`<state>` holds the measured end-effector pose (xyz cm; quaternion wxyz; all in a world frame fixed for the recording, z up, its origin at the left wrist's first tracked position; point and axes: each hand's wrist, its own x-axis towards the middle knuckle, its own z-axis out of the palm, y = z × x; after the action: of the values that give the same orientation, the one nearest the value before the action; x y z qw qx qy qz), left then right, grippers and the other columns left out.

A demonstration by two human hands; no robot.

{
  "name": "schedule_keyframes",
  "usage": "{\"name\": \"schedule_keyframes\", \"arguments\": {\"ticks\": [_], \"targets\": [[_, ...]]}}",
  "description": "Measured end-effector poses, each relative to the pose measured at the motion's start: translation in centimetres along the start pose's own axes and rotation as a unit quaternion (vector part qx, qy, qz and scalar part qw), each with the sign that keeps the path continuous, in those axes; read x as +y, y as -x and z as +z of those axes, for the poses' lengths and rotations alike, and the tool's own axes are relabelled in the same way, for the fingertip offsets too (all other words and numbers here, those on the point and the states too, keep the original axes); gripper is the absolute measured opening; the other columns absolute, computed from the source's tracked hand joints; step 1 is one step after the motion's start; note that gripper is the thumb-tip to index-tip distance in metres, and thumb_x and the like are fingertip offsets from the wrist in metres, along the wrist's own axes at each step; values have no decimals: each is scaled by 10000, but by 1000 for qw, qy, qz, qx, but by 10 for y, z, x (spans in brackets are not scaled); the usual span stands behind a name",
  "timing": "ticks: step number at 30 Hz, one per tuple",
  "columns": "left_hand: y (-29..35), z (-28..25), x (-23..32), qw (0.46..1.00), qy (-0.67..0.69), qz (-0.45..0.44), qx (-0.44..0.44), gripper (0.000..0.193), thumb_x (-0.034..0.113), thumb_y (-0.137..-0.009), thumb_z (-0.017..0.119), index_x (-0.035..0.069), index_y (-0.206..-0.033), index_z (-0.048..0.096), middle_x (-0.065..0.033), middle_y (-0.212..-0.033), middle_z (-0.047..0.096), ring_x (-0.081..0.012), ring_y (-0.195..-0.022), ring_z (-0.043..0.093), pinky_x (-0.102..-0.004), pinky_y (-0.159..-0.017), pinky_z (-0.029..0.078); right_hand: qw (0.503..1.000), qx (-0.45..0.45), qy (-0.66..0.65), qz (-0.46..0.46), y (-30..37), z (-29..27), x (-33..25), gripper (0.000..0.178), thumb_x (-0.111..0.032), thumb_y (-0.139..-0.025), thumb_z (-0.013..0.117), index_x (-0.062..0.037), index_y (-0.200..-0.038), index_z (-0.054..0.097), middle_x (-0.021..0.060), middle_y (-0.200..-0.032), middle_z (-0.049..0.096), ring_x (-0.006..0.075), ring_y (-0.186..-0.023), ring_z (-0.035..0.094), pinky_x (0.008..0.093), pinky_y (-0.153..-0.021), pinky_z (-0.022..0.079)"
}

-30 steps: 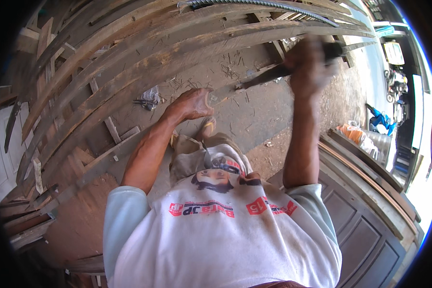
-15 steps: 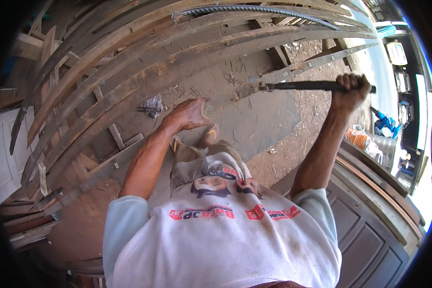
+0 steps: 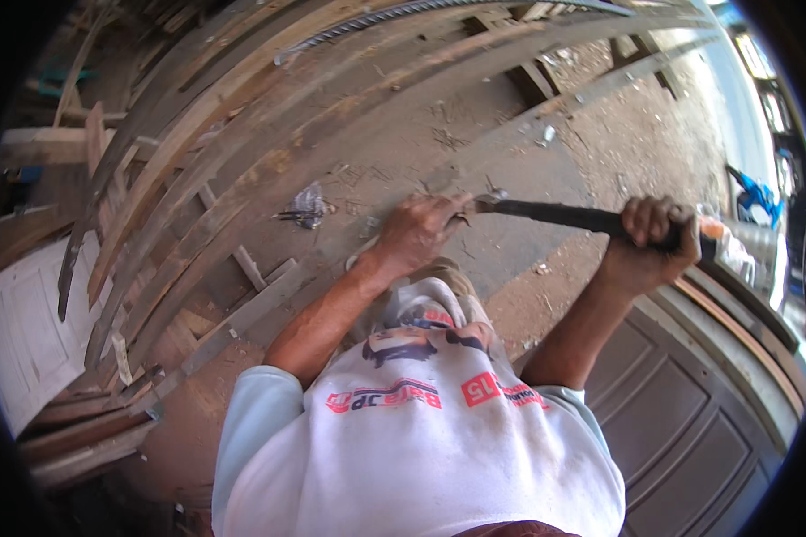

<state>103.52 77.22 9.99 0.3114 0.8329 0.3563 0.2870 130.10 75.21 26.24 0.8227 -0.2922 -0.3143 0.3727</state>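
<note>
My right hand (image 3: 658, 231) is closed around the black handle of a hammer (image 3: 564, 215). The handle points left, and its small metal head lies close to the fingertips of my left hand (image 3: 424, 228). Those fingers are pressed together over a long wooden plank (image 3: 260, 309) that runs diagonally in front of me. Whatever they pinch is too small or too hidden to make out. A small pale bit (image 3: 547, 134) shows further along the plank.
Several long boards (image 3: 331, 116) span the far side, with a ribbed steel bar (image 3: 376, 20) lying across them. A clear plastic bag (image 3: 307, 208) and scattered nails lie on the ground beyond my left hand. A white panelled door (image 3: 40, 313) stands left, a brown one (image 3: 681, 403) right.
My left hand has moved right and its fingers have closed. The hammer has come down toward it, so the head is now beside the left fingertips. The whole view has shifted slightly.
</note>
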Motion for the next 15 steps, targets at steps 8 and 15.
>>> {"name": "schedule_keyframes", "arguments": {"ticks": [8, 15], "targets": [[-11, -34, 4, 998, -26, -26, 52, 149, 200, -917, 683, 57, -955, 665, -158, -729, 684, -363, -735, 708, -455, -649, 554, 973, -209, -88, 36, -38, 5, -1, 307, -153, -1010, 422, 46, -960, 650, 48, -723, 397, 149, -596, 377, 332, -612, 358], [3, -82, 11, 945, 196, -252, 67, 336, 348, -1005, 612, 19, -974, 671, -184, -919, 752, -331, -888, 732, -461, -793, 551, 988, -134, 81, -13, -6, 54, 82, 174, -156, -945, 500, -3, -889, 562, 51, -772, 428, 177, -725, 445, 334, -756, 371]]}}
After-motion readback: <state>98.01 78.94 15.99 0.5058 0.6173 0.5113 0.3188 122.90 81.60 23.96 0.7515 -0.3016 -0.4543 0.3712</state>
